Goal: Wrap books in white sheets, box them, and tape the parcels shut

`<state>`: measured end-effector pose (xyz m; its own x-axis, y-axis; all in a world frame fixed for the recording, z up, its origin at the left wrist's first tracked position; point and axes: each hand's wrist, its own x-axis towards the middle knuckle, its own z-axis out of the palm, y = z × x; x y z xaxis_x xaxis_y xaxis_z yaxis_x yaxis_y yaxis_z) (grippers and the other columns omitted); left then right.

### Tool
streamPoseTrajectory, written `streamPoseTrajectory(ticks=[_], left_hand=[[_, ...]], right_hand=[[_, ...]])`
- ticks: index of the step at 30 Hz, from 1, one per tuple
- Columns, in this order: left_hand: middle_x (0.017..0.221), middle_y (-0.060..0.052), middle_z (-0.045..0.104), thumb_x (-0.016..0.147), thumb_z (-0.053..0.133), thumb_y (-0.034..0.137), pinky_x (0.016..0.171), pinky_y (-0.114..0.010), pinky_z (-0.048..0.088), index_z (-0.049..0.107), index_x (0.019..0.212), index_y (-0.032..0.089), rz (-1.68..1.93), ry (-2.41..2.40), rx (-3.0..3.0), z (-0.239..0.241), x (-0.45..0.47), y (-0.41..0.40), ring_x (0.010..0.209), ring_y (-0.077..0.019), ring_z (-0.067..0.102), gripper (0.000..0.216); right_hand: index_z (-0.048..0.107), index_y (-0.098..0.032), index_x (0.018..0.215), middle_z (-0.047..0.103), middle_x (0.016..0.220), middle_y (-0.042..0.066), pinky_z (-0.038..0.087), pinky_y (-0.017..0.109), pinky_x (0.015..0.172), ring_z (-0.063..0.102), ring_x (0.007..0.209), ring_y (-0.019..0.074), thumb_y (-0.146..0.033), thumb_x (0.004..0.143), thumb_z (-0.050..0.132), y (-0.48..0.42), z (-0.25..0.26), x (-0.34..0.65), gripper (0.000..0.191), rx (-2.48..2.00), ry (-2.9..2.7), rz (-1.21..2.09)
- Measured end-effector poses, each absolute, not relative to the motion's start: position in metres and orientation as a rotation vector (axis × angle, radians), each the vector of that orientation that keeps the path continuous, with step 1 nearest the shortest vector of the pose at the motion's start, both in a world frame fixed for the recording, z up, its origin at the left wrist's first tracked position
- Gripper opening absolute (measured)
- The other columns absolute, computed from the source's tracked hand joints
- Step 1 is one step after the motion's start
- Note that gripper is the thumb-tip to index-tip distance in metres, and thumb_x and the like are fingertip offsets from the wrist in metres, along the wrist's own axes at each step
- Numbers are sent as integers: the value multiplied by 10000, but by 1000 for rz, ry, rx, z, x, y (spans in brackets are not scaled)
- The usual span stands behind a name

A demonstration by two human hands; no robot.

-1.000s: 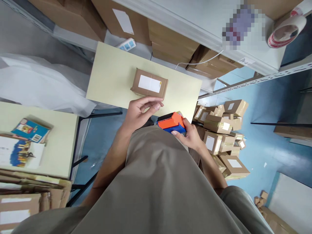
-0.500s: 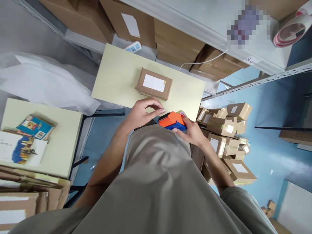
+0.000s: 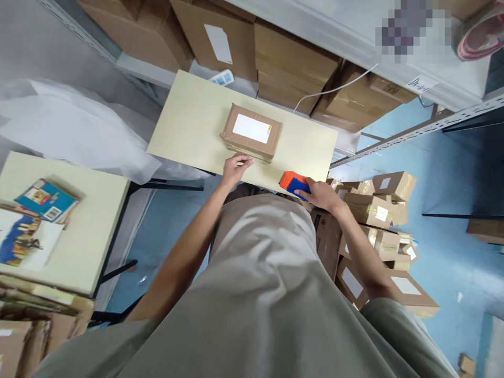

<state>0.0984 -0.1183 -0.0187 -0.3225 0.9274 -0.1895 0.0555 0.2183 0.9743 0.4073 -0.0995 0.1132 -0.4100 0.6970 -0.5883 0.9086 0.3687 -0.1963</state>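
Note:
A taped brown cardboard box (image 3: 252, 147) with a white label lies on a pale yellow table (image 3: 192, 115). My left hand (image 3: 235, 170) is at the box's near side, thumb and fingers drawn together in a pinch. Whatever may be between those fingertips is too small to make out, and I cannot tell whether they touch the box. To the right, my right hand (image 3: 325, 195) grips an orange and blue tape dispenser (image 3: 295, 184) over the table's near edge. The dispenser is apart from the box.
Large cartons (image 3: 295, 68) fill the shelf behind the table, with a tape roll (image 3: 482, 34) on the upper shelf. Smaller boxes (image 3: 366, 207) are piled on the floor at right. A second table (image 3: 90, 226) at left bears a blue packet (image 3: 46, 200).
Both hands have reached forward, away from my body. The left hand is now close to the box, its fingers more closed; the right has carried the tape dispenser over the table's edge.

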Motion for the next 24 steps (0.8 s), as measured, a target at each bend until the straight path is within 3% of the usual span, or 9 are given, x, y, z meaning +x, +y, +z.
streamPoseTrajectory(ticks=[6, 13, 19, 22, 24], left_hand=[[916, -90, 838, 746, 933, 470, 795, -319, 586, 836, 865, 166, 1253, 1671, 789, -58, 110, -96, 865, -222, 727, 340], [926, -77, 838, 850, 830, 296, 855, -310, 571, 839, 889, 167, 1311, 1839, 751, -75, 118, -84, 879, -211, 731, 135], [1061, -95, 838, 940, 805, 367, 955, -354, 560, 842, 982, 203, 1139, 2042, 953, -61, 113, -86, 947, -254, 752, 173], [1128, -124, 827, 960, 805, 418, 1058, -403, 534, 811, 1050, 224, 974, 2129, 1048, -53, 105, -85, 1094, -312, 759, 214], [1050, -140, 829, 929, 839, 422, 1108, -443, 521, 770, 1090, 215, 856, 2197, 934, -50, 99, -84, 1200, -350, 744, 271]], right_hand=[[556, -136, 1464, 747, 1397, 240, 549, 389, 932, 746, 1242, 393, -630, 1126, 535, -76, 73, 424, 598, 1456, 2213, -594], [538, -127, 1452, 732, 1405, 245, 555, 413, 988, 726, 1258, 373, -629, 1141, 495, -58, 35, 403, 592, 1503, 2200, -602], [485, -114, 1497, 712, 1414, 255, 568, 430, 998, 717, 1282, 379, -638, 1149, 454, -59, 18, 391, 631, 1570, 2178, -576], [461, -110, 1503, 730, 1362, 254, 570, 427, 977, 734, 1235, 369, -637, 1159, 409, -64, 18, 385, 631, 1574, 2147, -593], [439, -104, 1512, 739, 1333, 254, 568, 423, 967, 744, 1206, 362, -626, 1167, 390, -68, 21, 381, 628, 1582, 2120, -611]])
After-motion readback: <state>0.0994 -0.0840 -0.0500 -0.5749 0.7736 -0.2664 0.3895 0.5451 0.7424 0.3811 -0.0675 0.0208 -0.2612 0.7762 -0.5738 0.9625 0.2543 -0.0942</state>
